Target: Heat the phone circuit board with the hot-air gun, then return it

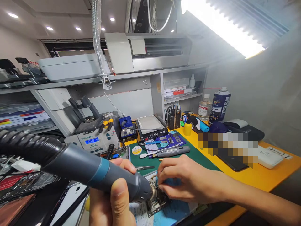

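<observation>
The hot-air handle [94,171] is hiding most of the left hand [113,201], and the bottom edge is cutting off that hand's wrist. The right hand [185,180] is covering much of the circuit board [157,201]; whatever its fingertips are pinching is too small to tell. A pixelated block [229,147] is masking 1 area of the yellow bench [270,179]. The spray can [219,105] label is reading too small.

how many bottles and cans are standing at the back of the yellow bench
3. A clear bottle and a tall dark spray can stand side by side by the right wall; a small yellow bottle stands further left, near the pen holder. Others may be hidden behind clutter.
</observation>
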### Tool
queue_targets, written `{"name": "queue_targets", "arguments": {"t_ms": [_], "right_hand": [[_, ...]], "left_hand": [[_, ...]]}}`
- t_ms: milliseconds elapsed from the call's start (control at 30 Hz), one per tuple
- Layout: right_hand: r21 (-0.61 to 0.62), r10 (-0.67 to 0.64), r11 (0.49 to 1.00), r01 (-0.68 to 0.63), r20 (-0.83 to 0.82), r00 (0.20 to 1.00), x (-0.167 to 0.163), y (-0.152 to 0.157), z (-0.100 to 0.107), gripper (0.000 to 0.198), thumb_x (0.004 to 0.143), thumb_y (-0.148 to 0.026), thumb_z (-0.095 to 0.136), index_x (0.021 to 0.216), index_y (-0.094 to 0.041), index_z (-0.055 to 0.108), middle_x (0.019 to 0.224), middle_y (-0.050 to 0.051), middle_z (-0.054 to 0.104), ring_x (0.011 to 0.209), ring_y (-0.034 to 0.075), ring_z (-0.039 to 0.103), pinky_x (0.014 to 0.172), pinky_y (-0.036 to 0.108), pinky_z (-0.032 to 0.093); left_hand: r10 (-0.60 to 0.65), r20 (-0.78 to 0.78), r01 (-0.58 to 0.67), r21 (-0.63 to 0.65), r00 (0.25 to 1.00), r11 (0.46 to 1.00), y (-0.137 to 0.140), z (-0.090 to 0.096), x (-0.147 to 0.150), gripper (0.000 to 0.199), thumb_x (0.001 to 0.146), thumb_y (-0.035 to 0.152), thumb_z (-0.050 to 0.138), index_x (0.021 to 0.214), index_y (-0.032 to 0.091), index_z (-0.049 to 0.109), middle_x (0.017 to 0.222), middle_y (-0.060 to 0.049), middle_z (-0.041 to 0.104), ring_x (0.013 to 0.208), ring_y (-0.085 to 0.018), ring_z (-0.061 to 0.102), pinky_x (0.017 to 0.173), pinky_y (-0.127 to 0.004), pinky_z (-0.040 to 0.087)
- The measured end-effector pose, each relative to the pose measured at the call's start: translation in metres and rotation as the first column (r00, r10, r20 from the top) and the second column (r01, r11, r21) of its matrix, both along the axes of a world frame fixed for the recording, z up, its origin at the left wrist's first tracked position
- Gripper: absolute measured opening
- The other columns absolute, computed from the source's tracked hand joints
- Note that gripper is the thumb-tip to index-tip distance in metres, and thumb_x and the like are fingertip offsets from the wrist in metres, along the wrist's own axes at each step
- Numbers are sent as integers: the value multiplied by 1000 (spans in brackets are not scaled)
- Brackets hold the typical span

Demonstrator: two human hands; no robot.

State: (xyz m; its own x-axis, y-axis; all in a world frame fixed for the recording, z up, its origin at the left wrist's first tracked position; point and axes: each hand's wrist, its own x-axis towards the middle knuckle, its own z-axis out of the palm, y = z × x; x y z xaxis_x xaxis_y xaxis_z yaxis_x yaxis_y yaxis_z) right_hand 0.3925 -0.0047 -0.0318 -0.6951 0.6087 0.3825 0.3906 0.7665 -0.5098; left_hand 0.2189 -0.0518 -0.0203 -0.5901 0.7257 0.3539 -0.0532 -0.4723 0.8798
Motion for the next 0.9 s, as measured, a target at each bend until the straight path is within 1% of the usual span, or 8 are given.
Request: {"name": "queue_targets", "arguments": {"t_ms": [233, 367, 433, 567, 667, 733, 833, 900], "right_hand": [[-22, -6, 1000, 6, 15, 1000, -2, 4, 3, 10, 87, -13, 70, 95, -14, 75, 91, 4, 73, 78, 14, 66, 72, 22, 50], [-25, -8, 1000, 8, 27, 1000, -3, 3, 4, 11, 86, -11, 69, 95, -15, 75, 91, 4, 73, 80, 14, 66, 74, 22, 50], [-25, -10, 1000, 10, 35, 999, -4, 3, 4, 11, 86, -11, 69, 95, -15, 75, 92, 4, 74, 80, 14, 67, 74, 22, 50], [-26, -8, 1000, 9, 47, 999, -4, 3, 5, 11, 87, -13, 67, 95, -14, 75, 91, 5, 74, 80, 15, 68, 72, 22, 51], [-24, -2, 1000, 3, 55, 998, -5, 4, 6, 12, 88, -13, 67, 96, -15, 75, 92, 5, 74, 80, 15, 68, 73, 23, 52], [-20, 2, 1000, -1, 60, 998, -5, 5, 7, 13, 87, -13, 67, 96, -15, 76, 92, 5, 74, 81, 15, 68, 73, 23, 52], [-13, 2, 1000, -1, 68, 998, -5, 5, 9, 13, 86, -12, 68, 96, -14, 76, 91, 5, 74, 79, 15, 68, 72, 23, 52], [-12, 2, 1000, -2, 73, 997, -6, 5, 9, 13, 86, -12, 68, 96, -14, 76, 90, 5, 73, 78, 15, 68, 70, 22, 51]], "left_hand": [[-14, 3, 14, 21, 1000, 1000, 1, -2, 0, 42, 82, 65, 69, 97, 26, 66, 82, 4, 66, 92, -15, 59, 88, -21, 47], [-39, -13, 39, 54, 999, 998, 2, -3, -3, 41, 84, 63, 69, 99, 25, 65, 82, 4, 66, 88, -13, 59, 75, -20, 46], [-42, -12, 43, 54, 999, 998, 2, -3, -3, 40, 84, 62, 69, 99, 25, 65, 83, 4, 65, 88, -13, 59, 73, -19, 46], [-21, -15, 22, 39, 1000, 999, 1, -2, 0, 39, 83, 63, 68, 96, 25, 66, 82, 4, 64, 90, -14, 58, 83, -20, 48], [9, -12, -8, 6, 1000, 1000, 2, -4, -1, 41, 82, 65, 68, 96, 26, 66, 83, 3, 64, 92, -15, 59, 90, -22, 48], [15, -35, -15, 9, 999, 1000, 4, -8, -5, 43, 82, 66, 68, 95, 26, 66, 84, 3, 66, 91, -15, 60, 85, -21, 49], [18, -78, -13, 58, 997, 998, 9, -15, -13, 43, 81, 65, 70, 95, 25, 68, 83, 2, 68, 88, -14, 62, 67, -18, 46], [19, -72, -13, 83, 997, 996, 12, -18, -15, 41, 81, 62, 71, 96, 24, 69, 84, 2, 69, 86, -14, 63, 62, -19, 45]]}}
